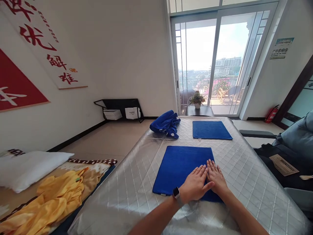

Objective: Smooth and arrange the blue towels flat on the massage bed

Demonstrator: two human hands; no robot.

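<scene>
Our left hand (195,183) and right hand (216,179), laid flat with straight fingers, at right side of the near blue cloth (179,166), which lies on silver quilted cover (137,192), second blue cloth (211,130) beyond.

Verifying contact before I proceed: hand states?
Left hand: open, flat on the near blue cloth, holding nothing.
Right hand: open, flat at that cloth's right edge, holding nothing.

Near cloth (182,163) on mattress (254,182) w/ far cloth (211,130) bhd R, cloth pile (163,123) bhd L.
</scene>
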